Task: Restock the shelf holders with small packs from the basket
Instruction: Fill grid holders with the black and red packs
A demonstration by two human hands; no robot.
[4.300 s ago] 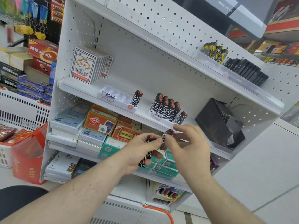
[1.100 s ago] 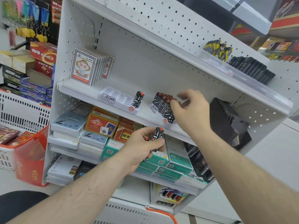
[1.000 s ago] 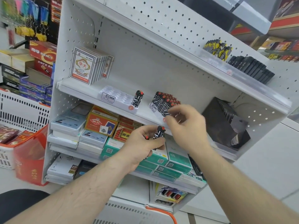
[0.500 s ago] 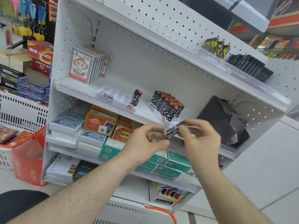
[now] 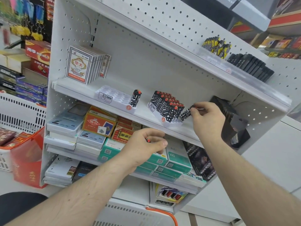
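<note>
Setting: shop aisle, a white pegboard shelf unit [image 5: 162, 66] with slanted shelves.
Right hand: the right hand [image 5: 207, 119] is up at the middle shelf [image 5: 146, 110], thumb and fingertips pinching the top of one black-and-white pack [image 5: 185, 113], which is tilted.
Held pack: its lower end sits just beside the right edge of the fuller holder [image 5: 169, 122], touching or nearly touching the row; which slot it is at cannot be told.
Left hand: the left hand [image 5: 145, 145] is lower, in front of the shelf below, fingers curled round more small packs; only a red tip [image 5: 148, 140] shows between the fingers.
Fuller holder: packed with patterned, red-capped packs [image 5: 166, 106] standing upright.
Left holder: a white tray [image 5: 114, 99] further left on the same shelf, with a single pack [image 5: 135, 98] upright at its right end.
Far left of shelf: a row of card boxes [image 5: 83, 64] on edge.
Right of hand: a black display stand [image 5: 231, 121].
Below: shelves of boxed goods, teal cartons [image 5: 172, 162] among them.
Basket: an orange-rimmed white basket [image 5: 162, 212] at the near bottom edge.
</note>
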